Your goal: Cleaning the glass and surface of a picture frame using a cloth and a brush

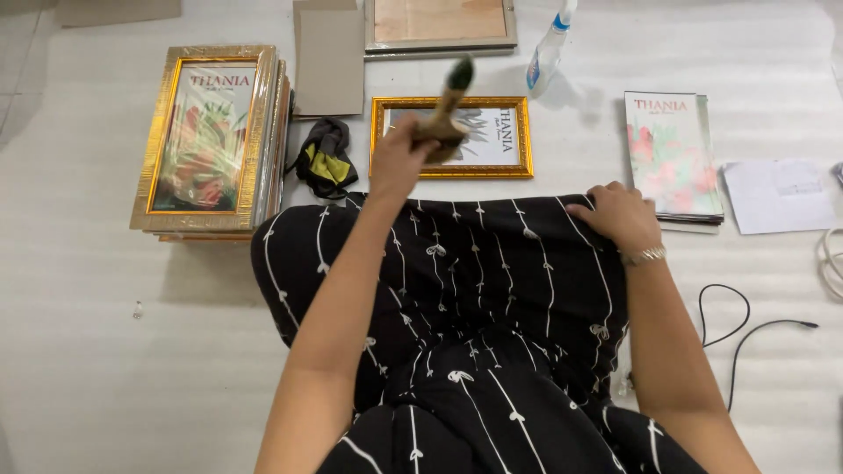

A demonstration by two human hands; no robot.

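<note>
My left hand (399,158) is closed around a wooden-handled brush (448,110) with a dark green tip, held up and tilted over a small gold picture frame (518,136) holding a printed sheet. My right hand (619,215) rests on the black, white-patterned fabric (492,290) of my skirt at the knee, gripping its edge; a metal bracelet sits on that wrist. The frame lies flat on the white floor just beyond my knees.
A stack of gold frames (206,140) stands at the left, with a black and yellow cloth (323,158) beside it. Grey cardboard (329,57), a backing frame (439,25), a spray bottle (549,48), printed sheets (672,154), paper (777,195) and a black cable (733,325) lie around.
</note>
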